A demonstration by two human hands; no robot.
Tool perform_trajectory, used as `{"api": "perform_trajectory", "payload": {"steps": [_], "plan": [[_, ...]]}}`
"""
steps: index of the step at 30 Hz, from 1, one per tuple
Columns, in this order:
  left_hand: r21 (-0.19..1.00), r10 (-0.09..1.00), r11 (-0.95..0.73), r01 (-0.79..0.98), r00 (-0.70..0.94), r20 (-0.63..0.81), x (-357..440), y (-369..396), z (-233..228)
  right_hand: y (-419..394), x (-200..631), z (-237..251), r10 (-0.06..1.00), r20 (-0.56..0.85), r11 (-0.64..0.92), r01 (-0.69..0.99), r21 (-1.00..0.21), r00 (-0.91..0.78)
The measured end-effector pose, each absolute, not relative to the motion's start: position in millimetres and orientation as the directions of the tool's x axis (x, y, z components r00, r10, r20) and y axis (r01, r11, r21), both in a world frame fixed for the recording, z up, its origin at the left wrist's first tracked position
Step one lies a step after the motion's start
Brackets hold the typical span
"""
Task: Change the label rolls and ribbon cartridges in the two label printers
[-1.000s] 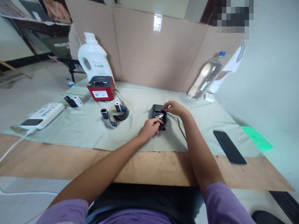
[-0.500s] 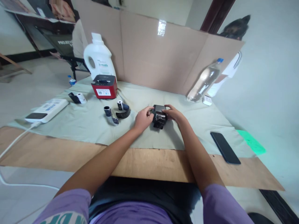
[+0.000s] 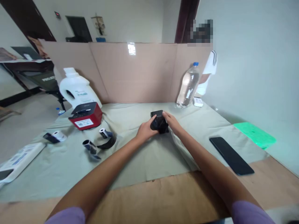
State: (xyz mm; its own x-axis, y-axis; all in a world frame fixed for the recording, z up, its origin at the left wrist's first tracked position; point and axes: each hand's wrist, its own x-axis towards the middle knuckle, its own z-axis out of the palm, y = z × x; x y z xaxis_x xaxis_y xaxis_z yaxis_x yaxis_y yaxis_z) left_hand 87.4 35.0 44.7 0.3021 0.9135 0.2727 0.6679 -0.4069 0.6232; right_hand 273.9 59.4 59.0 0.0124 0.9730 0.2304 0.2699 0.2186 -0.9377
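A small black printer-like device [image 3: 158, 122] sits on the pale green cloth [image 3: 130, 155] near the middle of the table. My left hand [image 3: 144, 132] grips its left side and my right hand [image 3: 172, 122] holds its right side, fingers curled around it. The device is partly hidden by both hands. To the left lie small paper rolls with dark ribbon: one roll [image 3: 104, 133] beside a curled black strip, another roll [image 3: 89, 146] nearer me.
A red and black label printer [image 3: 85, 116] and a white jug [image 3: 76, 88] stand at the back left, a water bottle [image 3: 188, 85] back right. A black phone [image 3: 231, 155] lies right, a white power strip [image 3: 18, 158] far left. A cardboard screen [image 3: 130, 71] backs the table.
The view has tilted up and closer. Both hands stay on the black device, with my left hand moved from its front to its left side; the device sits a little farther from me.
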Motion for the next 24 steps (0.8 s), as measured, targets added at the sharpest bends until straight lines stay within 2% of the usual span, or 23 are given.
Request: {"api": "perform_trajectory", "payload": {"steps": [5,10,14,19,22,24], "plan": [[0.617,0.876,-0.483,0.621,0.353,0.330,158.8,111.8,56.7,121.9,328.6,65.0,0.911,0.330,0.223,0.376,-0.899,0.247],[0.572,0.848,-0.525,0.631,0.442,0.291,210.6,157.4,44.1,146.9,368.5,35.8,0.865,0.304,0.157,0.360,-0.920,0.400],[0.522,0.834,-0.546,0.655,0.483,0.267,226.2,168.1,31.0,154.3,386.3,10.0,0.868,0.268,0.139,0.314,-0.939,0.417],[0.452,0.837,-0.542,0.709,0.502,0.217,230.7,164.5,27.9,158.1,393.9,1.7,0.880,0.258,0.100,0.376,-0.921,0.399],[0.332,0.824,-0.567,0.754,0.515,0.238,219.4,150.5,37.4,157.3,395.4,7.0,0.852,0.291,0.102,0.408,-0.907,0.436],[0.231,0.787,-0.606,0.761,0.533,0.310,198.4,135.3,52.5,154.8,394.0,14.0,0.804,0.378,0.141,0.472,-0.870,0.458]]}}
